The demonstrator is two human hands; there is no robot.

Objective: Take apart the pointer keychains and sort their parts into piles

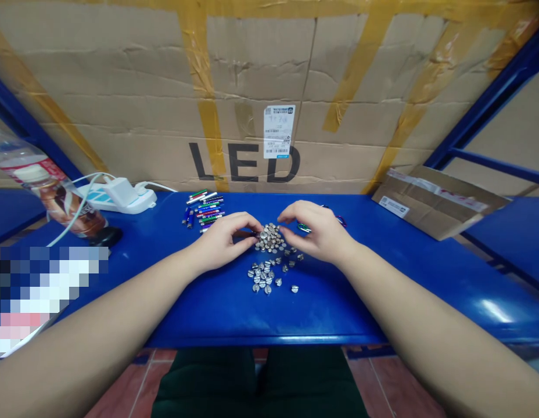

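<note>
A pile of several small silver metal caps (272,255) lies on the blue table (234,307), between my two hands. My left hand (223,237) rests at the pile's left edge, fingers curled and pinched around a small dark piece I cannot make out. My right hand (317,229) sits at the pile's right edge, fingers bent in a pinch over the caps, with a green clip (303,227) just under the fingertips. What that hand grips is hidden.
Several small coloured tube-shaped pieces (204,209) lie behind my left hand. A white power strip (117,194) and a drink bottle (47,188) are at the left. A flat cardboard box (435,200) lies at the right. A large LED carton (252,98) stands behind.
</note>
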